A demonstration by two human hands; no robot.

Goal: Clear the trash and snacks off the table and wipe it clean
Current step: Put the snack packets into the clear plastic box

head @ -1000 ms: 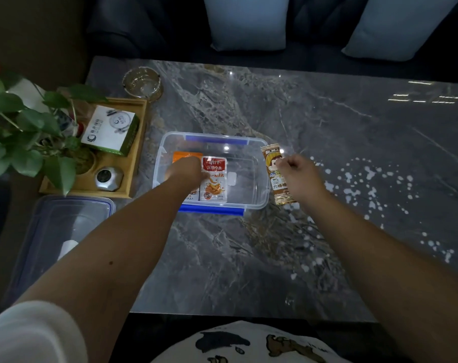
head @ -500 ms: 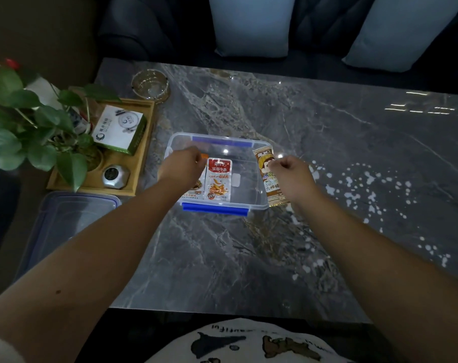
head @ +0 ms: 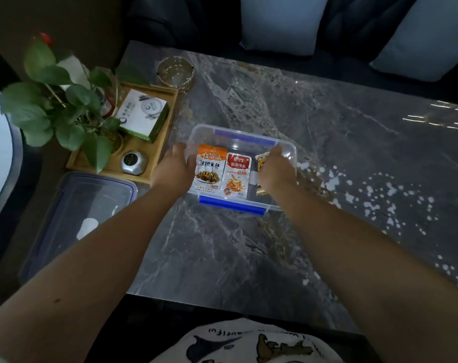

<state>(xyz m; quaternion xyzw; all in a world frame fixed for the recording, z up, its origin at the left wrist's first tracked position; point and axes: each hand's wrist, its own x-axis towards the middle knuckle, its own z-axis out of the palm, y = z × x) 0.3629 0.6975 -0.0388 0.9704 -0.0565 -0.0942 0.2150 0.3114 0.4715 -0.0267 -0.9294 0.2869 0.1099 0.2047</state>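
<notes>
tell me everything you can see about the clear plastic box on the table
The box is a clear, shallow plastic rectangle with rounded corners and blue latches on its near and far rims, lid off. It sits flat on the marble table, beside a wooden tray. Three snack packets lie inside: orange, red, and brown. The left hand touches its left side; the right hand reaches inside.

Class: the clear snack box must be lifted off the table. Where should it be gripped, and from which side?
Grip the clear box by its two short ends, one hand from the left, the other from the right. The long sides carry blue latches; it is open-topped, so keep it level.
</notes>
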